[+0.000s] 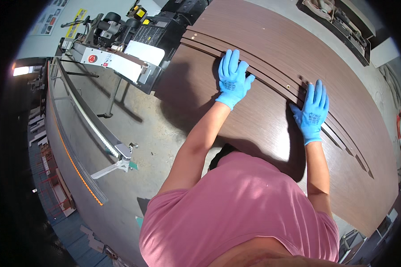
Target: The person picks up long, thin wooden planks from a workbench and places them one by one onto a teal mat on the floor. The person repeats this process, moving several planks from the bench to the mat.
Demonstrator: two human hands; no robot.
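My left hand [232, 80], in a blue glove, lies with its fingers stretched out over narrow brown strips [272, 76] on a large brown wood-grain panel [254, 115]. Farther right, my right hand [314, 111], gloved the same way, rests on the strips with its fingers extended and its thumb apart. Neither hand grips anything. Long dark lines separate the strips, which run slantwise from the machine side toward the lower right, where their ends are staggered. Small brass-coloured fittings or holes show in them. What lies directly beneath my palms is hidden.
At the upper left, a black and white machine [147, 49] adjoins the panel. A long metal support rail [91, 120] with a row of small rollers curves down the left side. A dark open box [338, 26] of odds and ends stands beyond the panel, near a grey hose [391, 84].
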